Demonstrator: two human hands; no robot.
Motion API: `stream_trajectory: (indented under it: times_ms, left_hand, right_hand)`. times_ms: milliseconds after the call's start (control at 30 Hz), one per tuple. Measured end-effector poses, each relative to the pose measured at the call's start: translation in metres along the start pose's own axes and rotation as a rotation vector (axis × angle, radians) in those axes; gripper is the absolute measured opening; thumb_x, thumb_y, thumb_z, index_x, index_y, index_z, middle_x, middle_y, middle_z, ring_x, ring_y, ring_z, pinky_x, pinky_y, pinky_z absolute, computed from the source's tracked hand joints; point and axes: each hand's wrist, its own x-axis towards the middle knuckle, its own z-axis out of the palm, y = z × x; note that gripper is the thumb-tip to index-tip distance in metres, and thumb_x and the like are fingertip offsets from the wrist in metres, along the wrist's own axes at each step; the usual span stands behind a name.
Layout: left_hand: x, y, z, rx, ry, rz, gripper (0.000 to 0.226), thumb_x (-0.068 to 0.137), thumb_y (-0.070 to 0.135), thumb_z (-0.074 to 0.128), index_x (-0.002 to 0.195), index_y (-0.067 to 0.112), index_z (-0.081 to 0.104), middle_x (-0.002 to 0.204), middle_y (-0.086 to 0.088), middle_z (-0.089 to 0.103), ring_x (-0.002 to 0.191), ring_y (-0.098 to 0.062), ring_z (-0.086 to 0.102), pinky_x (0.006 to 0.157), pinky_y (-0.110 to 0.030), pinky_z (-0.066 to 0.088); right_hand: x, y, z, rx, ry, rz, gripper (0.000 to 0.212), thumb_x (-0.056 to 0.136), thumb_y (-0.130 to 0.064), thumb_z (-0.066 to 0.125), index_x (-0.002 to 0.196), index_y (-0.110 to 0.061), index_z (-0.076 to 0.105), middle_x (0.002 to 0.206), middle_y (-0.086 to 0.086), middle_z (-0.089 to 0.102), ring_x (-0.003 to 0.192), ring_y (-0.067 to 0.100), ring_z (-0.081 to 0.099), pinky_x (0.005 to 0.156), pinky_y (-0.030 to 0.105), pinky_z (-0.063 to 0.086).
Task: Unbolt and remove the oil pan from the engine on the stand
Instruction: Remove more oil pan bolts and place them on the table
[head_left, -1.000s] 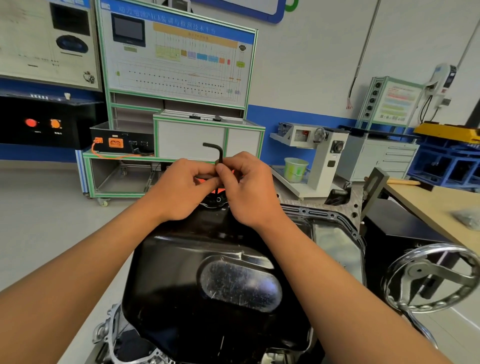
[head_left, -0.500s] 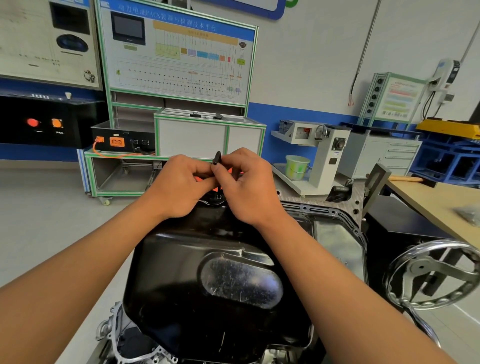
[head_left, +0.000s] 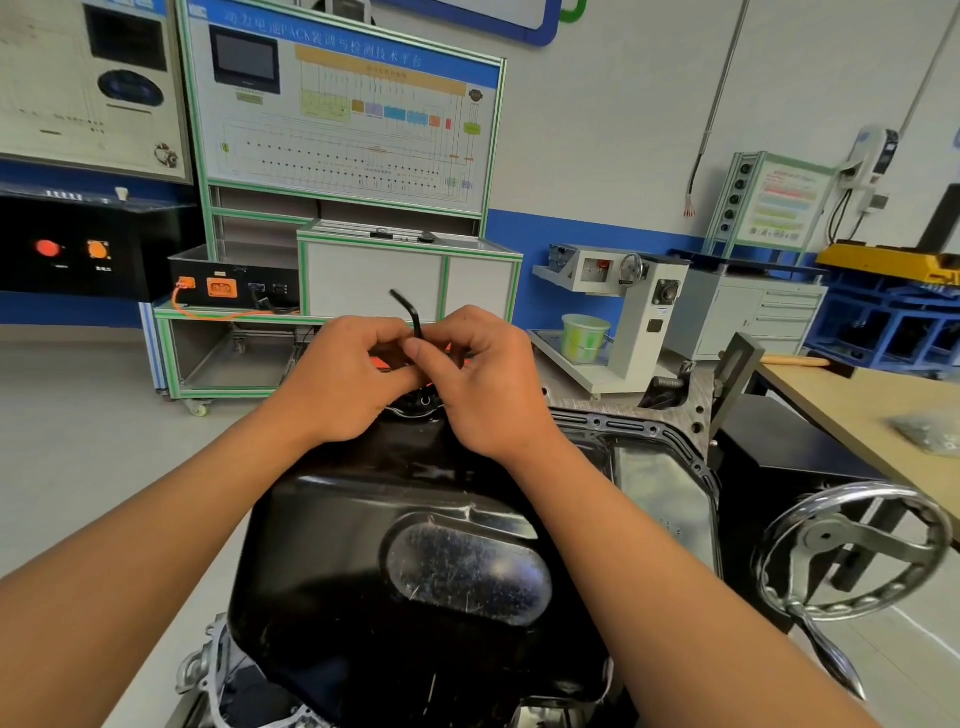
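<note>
While both bare arms reached forward, the left hand (head_left: 343, 382) and right hand (head_left: 488, 384) met at twelve o'clock, fingers pinched together around a thin black L-shaped hex key (head_left: 410, 314), its bent end pointing to ten o'clock. Below them sat the glossy black steel oil pan (head_left: 395, 561) on the engine. A chrome handwheel (head_left: 852, 556) stood at four o'clock.

The hex key's (head_left: 410, 317) lower end hides behind fingers (head_left: 423, 353).
</note>
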Motion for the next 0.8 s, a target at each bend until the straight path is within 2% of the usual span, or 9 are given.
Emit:
stream_trajectory:
  times_ms: [100,167,267,333,400,467,533,700,800]
  left_hand:
    - [-0.0023,0.0027,-0.0013,-0.075,-0.087,0.015,0.023,0.092,0.012,0.068,0.099,0.032,0.076,0.092,0.009,0.077,0.091,-0.008,0.071,0.086,-0.029,0.055]
    - [-0.0027,0.0047,-0.0021,-0.102,-0.112,-0.012,0.030,0.094,0.012,0.066,0.095,0.040,0.074,0.093,0.014,0.077,0.092,-0.004,0.071,0.090,-0.029,0.055]
    - [-0.0037,0.0058,-0.0024,-0.109,-0.090,-0.030,0.037,0.093,0.014,0.067,0.088,0.049,0.075,0.091,0.009,0.078,0.091,-0.010,0.072,0.090,-0.032,0.056]
    - [-0.0043,0.0061,-0.0027,-0.085,-0.070,-0.035,0.039,0.091,0.017,0.069,0.086,0.056,0.073,0.085,0.002,0.078,0.079,-0.008,0.069,0.081,-0.032,0.055]
    - [-0.0045,0.0069,-0.0021,-0.080,-0.038,-0.045,0.030,0.087,0.024,0.074,0.080,0.053,0.074,0.077,0.006,0.077,0.072,-0.007,0.066,0.073,-0.033,0.054]
    - [-0.0046,0.0082,-0.0013,-0.108,-0.028,-0.062,0.007,0.078,0.039,0.075,0.082,0.044,0.076,0.080,0.005,0.077,0.083,-0.019,0.072,0.083,-0.040,0.057]
    - [-0.0042,0.0090,-0.0003,-0.117,-0.019,-0.059,0.008,0.079,0.032,0.077,0.084,0.037,0.076,0.083,0.003,0.078,0.089,-0.024,0.072,0.088,-0.045,0.056]
    - [-0.0019,0.0029,0.0006,-0.083,0.016,-0.047,0.011,0.082,0.010,0.077,0.082,0.021,0.076,0.079,0.002,0.076,0.079,-0.016,0.071,0.078,-0.037,0.055]
    - [-0.0028,0.0026,-0.0007,-0.115,-0.069,-0.026,0.019,0.090,0.011,0.070,0.092,0.030,0.074,0.084,0.011,0.076,0.082,-0.004,0.071,0.079,-0.023,0.054]
  right_hand:
    - [-0.0003,-0.0006,-0.0016,-0.003,-0.029,0.014,0.013,0.094,-0.007,0.066,0.100,-0.007,0.078,0.085,0.007,0.063,0.076,0.014,0.056,0.071,0.021,0.046]
    - [-0.0007,-0.0011,-0.0027,-0.030,-0.072,0.010,0.016,0.097,-0.007,0.061,0.099,-0.007,0.077,0.084,0.005,0.059,0.079,0.017,0.056,0.073,0.026,0.047]
    - [0.0003,-0.0020,-0.0029,-0.043,-0.103,0.020,0.017,0.098,-0.008,0.059,0.098,-0.007,0.075,0.085,0.005,0.057,0.081,0.017,0.055,0.074,0.029,0.047]
    - [0.0010,-0.0024,-0.0023,-0.022,-0.076,0.053,0.012,0.095,-0.014,0.066,0.096,-0.006,0.075,0.083,0.002,0.057,0.074,0.011,0.052,0.070,0.023,0.043]
    - [0.0014,-0.0015,-0.0023,-0.017,-0.012,0.078,0.015,0.088,-0.019,0.076,0.091,-0.004,0.077,0.077,-0.004,0.055,0.066,0.004,0.049,0.066,0.016,0.038]
    - [0.0020,-0.0003,-0.0032,0.013,0.056,0.092,0.015,0.082,-0.017,0.081,0.089,-0.004,0.078,0.076,-0.005,0.059,0.062,0.000,0.051,0.064,0.010,0.037]
    - [0.0017,-0.0012,-0.0040,0.036,0.076,0.083,0.013,0.081,-0.014,0.082,0.087,-0.003,0.079,0.078,-0.002,0.064,0.062,-0.002,0.053,0.063,0.010,0.039]
    - [-0.0010,-0.0033,-0.0018,-0.013,-0.020,-0.018,0.008,0.090,-0.009,0.072,0.093,-0.005,0.079,0.082,0.005,0.066,0.071,0.006,0.055,0.069,0.016,0.043]
    - [-0.0002,-0.0014,-0.0025,-0.055,-0.067,-0.040,0.014,0.095,-0.007,0.063,0.095,-0.006,0.077,0.081,-0.002,0.057,0.076,0.010,0.054,0.071,0.020,0.044]
